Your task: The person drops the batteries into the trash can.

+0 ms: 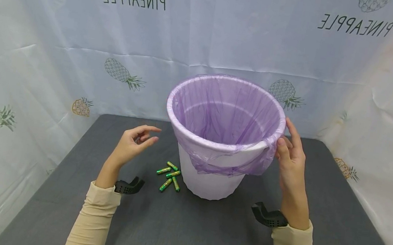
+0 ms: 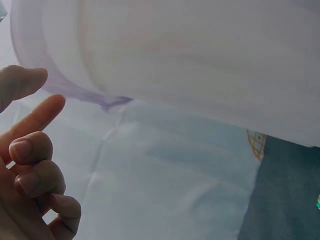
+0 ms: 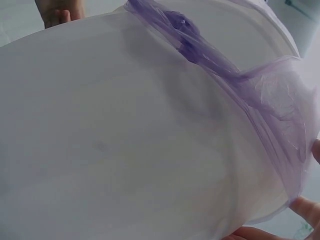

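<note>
Head view: we see a white bin point(image 1: 207, 185) standing upright on a dark gray table point(image 1: 183, 234), lined with a thin purple bag point(image 1: 224, 119) whose top is folded over the bin's rim and hangs unevenly down its outside. Five green-and-gold batteries point(image 1: 173, 174) lie in a loose cluster on the table, just beside the bin's base on its left. Above them, left of the bin and apart from it, we find the left hand point(image 1: 134, 141), released, its fingers loosely bent round no object. The right hand point(image 1: 289, 159) is at the right of the bin's rim, thumb and fingers touching the bag there; we cannot tell whether they pinch it. Behind the bin hangs a pale curtain point(image 1: 207, 30) printed with pineapples.

Left wrist view: we look along the bin's wall, with the left hand near it, thumb and index finger spaced apart and the other fingers loosely curled. A sliver of a battery appears below the bin at the picture's edge.

Right wrist view: we note the bag bunched into a dark gather on the bin's outside, the right fingertips against its edge, and the left hand partly hidden beyond the bin.
</note>
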`<move>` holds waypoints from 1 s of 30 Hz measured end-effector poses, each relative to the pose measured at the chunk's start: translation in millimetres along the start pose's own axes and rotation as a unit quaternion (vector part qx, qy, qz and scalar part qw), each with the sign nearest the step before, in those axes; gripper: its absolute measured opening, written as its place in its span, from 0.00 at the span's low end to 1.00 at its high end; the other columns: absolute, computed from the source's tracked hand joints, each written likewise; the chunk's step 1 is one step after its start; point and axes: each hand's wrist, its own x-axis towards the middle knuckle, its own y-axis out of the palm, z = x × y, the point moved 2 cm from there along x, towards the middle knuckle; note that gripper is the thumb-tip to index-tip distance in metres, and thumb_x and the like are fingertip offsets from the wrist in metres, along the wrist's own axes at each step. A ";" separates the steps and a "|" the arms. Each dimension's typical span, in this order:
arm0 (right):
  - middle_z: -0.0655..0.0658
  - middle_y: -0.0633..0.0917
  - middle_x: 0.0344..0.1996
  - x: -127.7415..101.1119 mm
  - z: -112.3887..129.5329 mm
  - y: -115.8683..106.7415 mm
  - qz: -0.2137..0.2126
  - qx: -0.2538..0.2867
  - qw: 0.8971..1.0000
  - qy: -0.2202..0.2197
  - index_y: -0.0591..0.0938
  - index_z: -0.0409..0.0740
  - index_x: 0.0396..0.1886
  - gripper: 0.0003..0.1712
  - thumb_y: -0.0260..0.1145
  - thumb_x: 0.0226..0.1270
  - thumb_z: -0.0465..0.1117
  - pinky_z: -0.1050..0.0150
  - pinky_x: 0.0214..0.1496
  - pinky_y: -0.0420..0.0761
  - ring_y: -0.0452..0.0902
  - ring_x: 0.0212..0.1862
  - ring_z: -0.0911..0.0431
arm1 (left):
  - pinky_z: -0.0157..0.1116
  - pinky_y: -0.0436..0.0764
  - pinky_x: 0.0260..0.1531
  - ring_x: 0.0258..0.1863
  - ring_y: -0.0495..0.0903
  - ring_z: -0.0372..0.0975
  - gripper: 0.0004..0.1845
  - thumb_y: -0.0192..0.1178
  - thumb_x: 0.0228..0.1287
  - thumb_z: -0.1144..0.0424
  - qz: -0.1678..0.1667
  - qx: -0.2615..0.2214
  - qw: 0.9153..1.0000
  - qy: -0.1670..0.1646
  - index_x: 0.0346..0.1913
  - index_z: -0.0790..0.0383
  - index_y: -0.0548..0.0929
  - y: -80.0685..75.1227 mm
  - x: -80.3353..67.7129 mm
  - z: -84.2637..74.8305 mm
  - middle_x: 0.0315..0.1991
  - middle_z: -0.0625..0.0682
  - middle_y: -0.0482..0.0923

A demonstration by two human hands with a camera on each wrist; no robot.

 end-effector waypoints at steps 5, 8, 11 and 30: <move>0.56 0.86 0.41 0.1 -0.2 0.1 -0.001 0.000 1.000 0.002 0.61 0.45 0.74 0.30 0.54 0.74 0.35 0.75 0.44 0.76 0.77 0.39 0.67 | 0.31 0.59 0.21 0.19 0.54 0.30 0.12 0.61 0.62 0.74 0.021 -0.005 0.999 -0.032 0.48 0.66 0.83 2.4 -6.3 14.6 0.22 0.54 0.56; 0.56 0.86 0.41 0.1 -0.4 0.3 0.004 0.003 1.000 -0.001 0.61 0.45 0.74 0.30 0.54 0.74 0.35 0.75 0.44 0.76 0.77 0.39 0.67 | 0.31 0.59 0.21 0.19 0.55 0.30 0.12 0.61 0.62 0.74 0.026 -0.010 0.999 -0.046 0.48 0.66 0.83 3.8 -9.7 20.8 0.21 0.52 0.56; 0.56 0.86 0.41 0.3 -0.8 0.3 0.008 0.010 1.000 -0.005 0.61 0.44 0.74 0.31 0.54 0.74 0.35 0.75 0.44 0.76 0.77 0.38 0.67 | 0.31 0.61 0.21 0.19 0.56 0.29 0.11 0.61 0.63 0.72 0.031 -0.010 0.998 -0.059 0.48 0.65 0.84 4.8 -12.7 25.4 0.21 0.47 0.57; 0.56 0.86 0.42 0.3 1.1 1.1 -0.005 0.001 1.000 0.002 0.62 0.45 0.74 0.30 0.54 0.74 0.35 0.75 0.44 0.76 0.77 0.40 0.67 | 0.29 0.63 0.23 0.18 0.56 0.27 0.11 0.59 0.66 0.70 0.085 0.008 0.991 -0.101 0.48 0.68 0.83 12.0 -26.0 62.4 0.20 0.43 0.60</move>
